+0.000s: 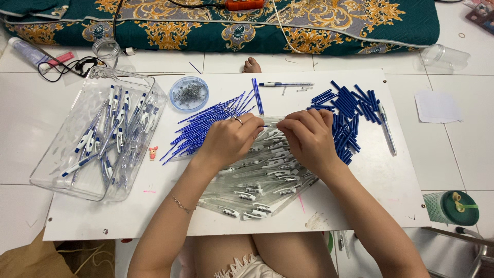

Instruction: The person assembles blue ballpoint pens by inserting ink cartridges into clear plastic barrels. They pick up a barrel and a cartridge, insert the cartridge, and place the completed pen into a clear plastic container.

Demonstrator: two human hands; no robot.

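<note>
My left hand (230,140) and my right hand (307,138) meet over the middle of a white board (128,216), fingertips pinched together on a thin blue ink refill (268,125) between them. A ring sits on a left finger and a thin bracelet on the left wrist. Under both hands lies a heap of clear pen barrels (262,183) with white clips. A fan of blue ink refills (206,123) lies left of my left hand. Right of my right hand is a pile of blue pen caps (347,116).
A clear plastic tray (62,154) holding several finished pens stands at the left. A small round blue dish of metal springs (189,93) sits behind the refills. One assembled pen (285,84) lies at the board's far edge. A green patterned mattress (401,25) runs along the top; a green cup (453,207) stands lower right.
</note>
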